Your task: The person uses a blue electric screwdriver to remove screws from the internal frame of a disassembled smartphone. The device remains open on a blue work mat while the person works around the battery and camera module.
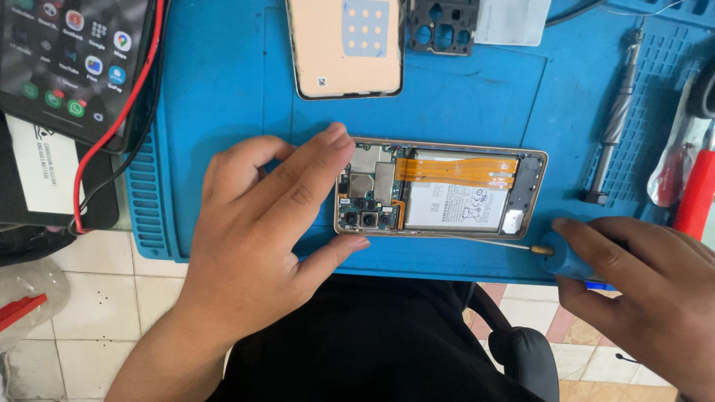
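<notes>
Phone [71, 63] with a lit screen, far left, lying partly over the edge of a blue mat [223, 97]; a red wire [119, 123] and a black wire run down beside it. Clear bag [22, 305] with a red item inside, lower left, on the tiled surface. Left hand [261, 216], fingers spread and released, fingertips and thumb pressing on the camera end of an opened phone [439, 190]. Opened phone lies flat at the middle of the mat, back removed; inside its frame sit circuit boards and camera lenses at the left, a white battery [458, 205] in the middle, an orange ribbon cable [458, 170] across the battery's top. Back cover [346, 48], inner side up, near the mat's top edge, just beside a black frame piece [443, 26]. Right hand [640, 286], fingers clenched around the blue handle of a screwdriver [566, 257], its thin shaft lying along the opened phone's lower edge. Grey tool [614, 119] on the mat's ribbed right section; red-handled tool [696, 197] at the far right.
</notes>
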Demonstrator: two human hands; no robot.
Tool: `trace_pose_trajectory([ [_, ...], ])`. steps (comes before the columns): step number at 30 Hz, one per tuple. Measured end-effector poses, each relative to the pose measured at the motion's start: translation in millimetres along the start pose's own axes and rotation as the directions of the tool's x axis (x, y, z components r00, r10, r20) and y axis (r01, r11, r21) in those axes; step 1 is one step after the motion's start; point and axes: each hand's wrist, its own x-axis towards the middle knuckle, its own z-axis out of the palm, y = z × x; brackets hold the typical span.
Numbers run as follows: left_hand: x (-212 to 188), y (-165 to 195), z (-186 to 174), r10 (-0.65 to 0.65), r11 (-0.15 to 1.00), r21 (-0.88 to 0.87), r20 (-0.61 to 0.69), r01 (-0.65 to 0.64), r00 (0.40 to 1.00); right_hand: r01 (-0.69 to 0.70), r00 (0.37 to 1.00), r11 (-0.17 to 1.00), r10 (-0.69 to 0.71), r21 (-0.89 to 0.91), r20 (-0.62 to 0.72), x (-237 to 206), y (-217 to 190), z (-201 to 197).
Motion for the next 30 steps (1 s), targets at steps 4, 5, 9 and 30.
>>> trace_pose_trajectory([
  [4, 0, 0, 0, 0.003, 1.000, -0.005, 0.002, -0.003, 1.000, 0.002, 1.000, 1.000, -0.002, 0.029, -0.025, 2, -2, -1],
  [5, 0, 0, 0, 0.003, 1.000, -0.003, 0.001, -0.003, 1.000, -0.003, 1.000, 1.000, 0.004, 0.031, -0.024, 3, -3, -1],
  [9, 0, 1, 0, 0.002, 1.000, 0.001, -0.001, -0.002, 1.000, -0.002, 1.000, 1.000, 0.002, -0.002, 0.009, 4, -4, -3],
  [30, 3, 4, 0, -0.012, 1.000, 0.022, 0.002, 0.012, 1.000, -0.016, 1.000, 1.000, 0.016, 0.020, 0.026, -9, 17, 5],
])
